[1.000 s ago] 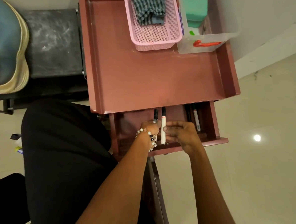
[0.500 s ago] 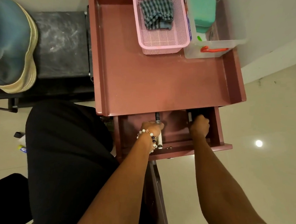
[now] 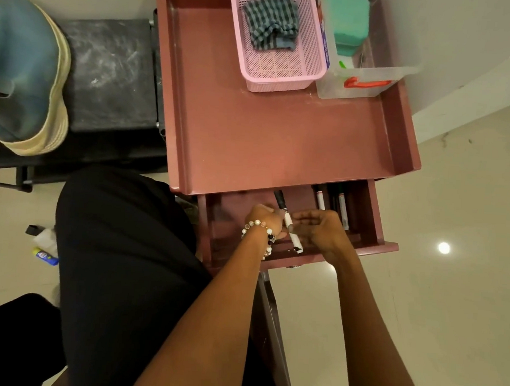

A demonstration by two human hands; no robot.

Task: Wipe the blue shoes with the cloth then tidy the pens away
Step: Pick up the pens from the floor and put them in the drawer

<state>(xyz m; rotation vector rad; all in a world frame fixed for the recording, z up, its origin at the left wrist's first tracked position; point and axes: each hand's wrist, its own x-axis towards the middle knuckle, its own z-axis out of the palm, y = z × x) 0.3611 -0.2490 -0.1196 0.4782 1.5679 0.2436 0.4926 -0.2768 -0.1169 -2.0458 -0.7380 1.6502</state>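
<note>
- The left hand point(image 3: 265, 220), a bead bracelet point(image 3: 260, 232) on its wrist, sits just below frame centre inside the open drawer point(image 3: 374, 227) and grips a white pen point(image 3: 290, 226) with a black cap; the cap points up the frame, the tail towards the drawer's front.
- The right hand point(image 3: 320, 229) lies just right of that pen, fingers loosely curled towards its barrel; whether they touch or pinch it cannot be told.
- More pens point(image 3: 342, 207) lie at the drawer's right side, just beyond the right hand.
- The striped cloth point(image 3: 270, 23) rests in the pink basket point(image 3: 278, 78) at upper centre, on the red-brown table point(image 3: 281, 134).
- A blue shoe point(image 3: 22, 68) sits at upper left on a dark seat point(image 3: 111, 73).
</note>
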